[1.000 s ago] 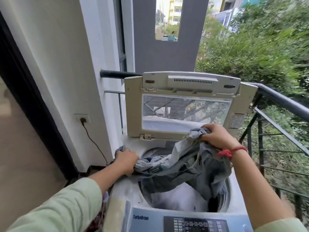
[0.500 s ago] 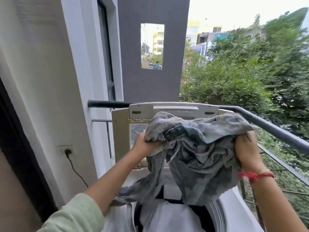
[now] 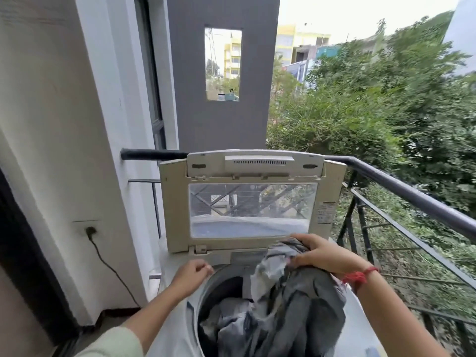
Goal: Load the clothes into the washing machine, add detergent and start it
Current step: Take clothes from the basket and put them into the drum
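Outdoors on a balcony, a white plastered wall [image 3: 51, 124] is standing at the far left, where a black power cable [image 3: 110, 269] is hanging from a white wall socket [image 3: 90, 229]. Right of that, the left hand [image 3: 192, 273] is hovering at the drum rim of the white top-loading washing machine [image 3: 175, 331], its fingers loosely curled in and holding nothing. Beyond those fingertips the cream plastic lid [image 3: 175, 210] with its clear window is standing upright. Further right, the right hand [image 3: 324, 255] is gripping the grey cloth garments [image 3: 296, 313], thumb and fingers curling over the top fold. Below these fingers the clothes are hanging into the open drum and draping over its right rim. A red thread bracelet [image 3: 359, 275] is circling that wrist, and a black metal railing [image 3: 412, 194] is running past green trees [image 3: 360, 112] beyond.
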The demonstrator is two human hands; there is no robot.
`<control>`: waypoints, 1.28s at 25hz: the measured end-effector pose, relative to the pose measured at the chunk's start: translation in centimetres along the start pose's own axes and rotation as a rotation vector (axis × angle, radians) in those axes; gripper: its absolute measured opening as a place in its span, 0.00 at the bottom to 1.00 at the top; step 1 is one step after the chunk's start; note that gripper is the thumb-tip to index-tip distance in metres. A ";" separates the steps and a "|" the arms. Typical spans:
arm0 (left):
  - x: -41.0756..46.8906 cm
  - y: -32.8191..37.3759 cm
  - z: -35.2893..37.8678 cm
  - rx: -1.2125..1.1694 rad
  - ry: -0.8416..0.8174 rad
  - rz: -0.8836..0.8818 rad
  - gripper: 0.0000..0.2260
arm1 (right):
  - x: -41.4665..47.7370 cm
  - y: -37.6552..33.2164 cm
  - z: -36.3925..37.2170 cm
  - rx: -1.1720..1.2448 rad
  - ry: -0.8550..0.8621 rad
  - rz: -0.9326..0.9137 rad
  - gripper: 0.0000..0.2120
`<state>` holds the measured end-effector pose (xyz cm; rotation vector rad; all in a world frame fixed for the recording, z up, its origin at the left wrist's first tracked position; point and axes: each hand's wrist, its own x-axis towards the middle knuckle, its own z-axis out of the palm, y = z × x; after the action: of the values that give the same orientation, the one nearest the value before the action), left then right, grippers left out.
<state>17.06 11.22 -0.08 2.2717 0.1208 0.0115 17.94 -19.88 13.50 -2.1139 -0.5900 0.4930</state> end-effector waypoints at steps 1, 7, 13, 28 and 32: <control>0.0 1.1 0.1 -0.106 -0.017 0.069 0.08 | 0.5 0.1 0.0 0.018 0.042 -0.020 0.16; -1.8 8.9 4.0 -0.271 -0.404 0.342 0.29 | 2.2 -1.2 1.5 0.049 0.146 -0.019 0.18; 0.5 8.8 -1.2 -0.235 -0.317 0.342 0.13 | 1.5 1.8 0.3 -0.394 0.037 0.109 0.32; 2.7 7.2 -4.0 0.311 -0.184 0.381 0.06 | 1.7 1.4 -2.8 -0.137 0.088 0.001 0.23; 2.4 4.2 -2.0 0.756 -0.859 0.016 0.14 | 1.6 5.4 0.8 -0.385 -0.121 0.140 0.15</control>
<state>19.68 10.23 4.34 2.7870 -0.4132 -1.1539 20.05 -21.28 8.41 -2.5166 -0.6488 0.6294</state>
